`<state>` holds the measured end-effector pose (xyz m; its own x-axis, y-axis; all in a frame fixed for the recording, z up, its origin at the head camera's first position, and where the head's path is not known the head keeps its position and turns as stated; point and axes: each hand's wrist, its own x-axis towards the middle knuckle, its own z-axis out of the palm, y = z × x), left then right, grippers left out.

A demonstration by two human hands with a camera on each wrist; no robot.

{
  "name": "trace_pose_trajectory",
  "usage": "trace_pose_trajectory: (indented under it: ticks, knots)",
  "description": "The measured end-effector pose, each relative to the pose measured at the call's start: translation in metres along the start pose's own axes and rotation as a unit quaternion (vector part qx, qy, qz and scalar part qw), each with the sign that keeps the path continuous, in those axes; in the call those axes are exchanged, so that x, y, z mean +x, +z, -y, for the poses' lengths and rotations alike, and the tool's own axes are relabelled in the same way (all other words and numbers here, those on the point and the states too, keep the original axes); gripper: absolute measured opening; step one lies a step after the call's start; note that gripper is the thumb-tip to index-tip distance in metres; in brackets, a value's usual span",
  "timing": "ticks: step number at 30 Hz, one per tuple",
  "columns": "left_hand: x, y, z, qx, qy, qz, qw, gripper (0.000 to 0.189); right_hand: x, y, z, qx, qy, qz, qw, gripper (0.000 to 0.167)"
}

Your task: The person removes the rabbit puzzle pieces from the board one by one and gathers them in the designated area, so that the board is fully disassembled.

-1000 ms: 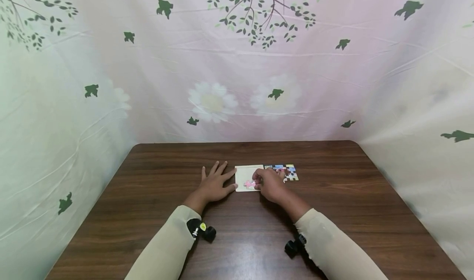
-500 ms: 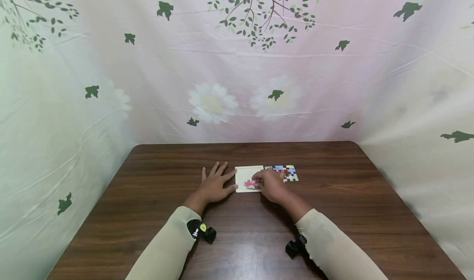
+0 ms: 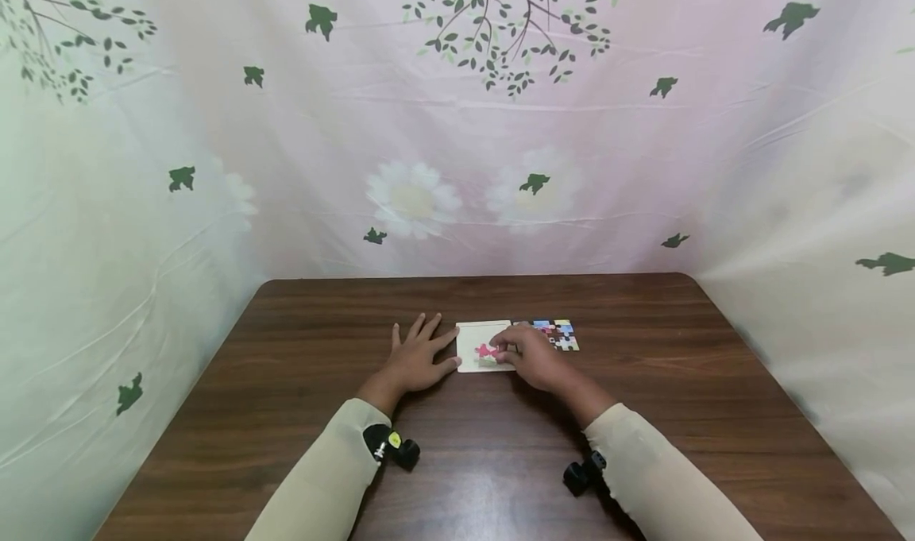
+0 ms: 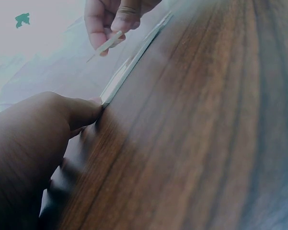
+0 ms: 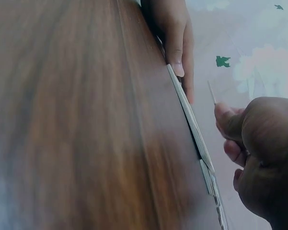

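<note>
In the head view my right hand (image 3: 534, 357) pinches a pink puzzle piece (image 3: 486, 351) between thumb and fingers, over a white puzzle tray (image 3: 472, 333). Both wrist views show the piece (image 4: 104, 48) tilted and raised clear of the tray (image 5: 191, 125). My left hand (image 3: 416, 363) lies spread on the table, thumb tip and a fingertip touching the tray's left edge. Close up, the left thumb (image 4: 81, 112) presses against the tray's corner. Right of the tray lie joined puzzle pieces (image 3: 566, 334) with a colourful picture, partly hidden behind the right hand.
The brown wooden table (image 3: 322, 326) has rounded far corners. A pale cloth (image 3: 457, 144) printed with leaves, birds and flowers hangs behind it and along both sides. Each wrist carries a small black camera (image 3: 407, 454).
The pink piece, lying nearly flat on the tray a second ago, is now tilted and lifted in my right hand, which has shifted slightly to the right. My left hand stays in place.
</note>
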<state>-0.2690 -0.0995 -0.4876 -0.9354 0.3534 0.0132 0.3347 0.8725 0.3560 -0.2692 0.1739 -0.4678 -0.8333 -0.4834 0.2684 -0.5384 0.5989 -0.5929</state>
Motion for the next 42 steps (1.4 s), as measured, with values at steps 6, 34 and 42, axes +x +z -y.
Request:
trace_pose_trajectory:
  ticks: [6,34,42]
  knots:
    - [-0.001,0.001,0.001,0.001,0.000,0.004,1.0000,0.067,-0.007,-0.005,-0.006,-0.002,-0.037,0.020,0.9991,0.016]
    - [0.000,-0.002,0.001,0.003,-0.002,0.004,1.0000,0.066,-0.053,-0.052,-0.064,-0.024,0.018,-0.029,0.9991,0.023]
    - [0.000,-0.002,0.001,0.005,-0.003,0.006,1.0000,0.066,-0.060,-0.057,-0.071,-0.032,0.024,-0.023,0.9989,0.023]
